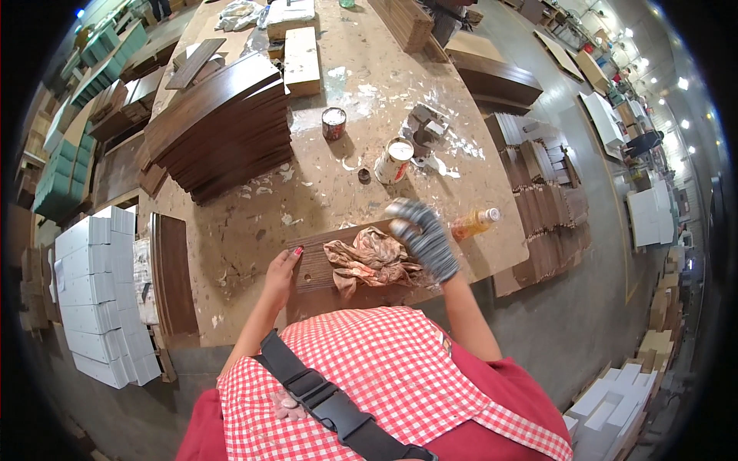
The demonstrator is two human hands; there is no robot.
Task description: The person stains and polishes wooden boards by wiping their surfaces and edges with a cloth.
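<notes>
A dark brown wooden panel (310,274) lies across the near edge of the table in front of me, a small round hole near its left end. My bare left hand (284,269) grips that left end. On the panel rests a crumpled, stained cloth (371,260). My right hand (424,240), in a grey striped knit glove, is at the cloth's right side with its fingers curled; what they hold, if anything, is hidden. Just right of the glove stands a clear bottle of amber liquid (474,223).
Beyond the panel on the worktable (254,230) stand a white-topped can (394,163), a dark can (334,123) and a small dark cap (364,176). A tall stack of brown panels (219,127) is at left. White boxes (96,296) and more panels (542,200) flank the table.
</notes>
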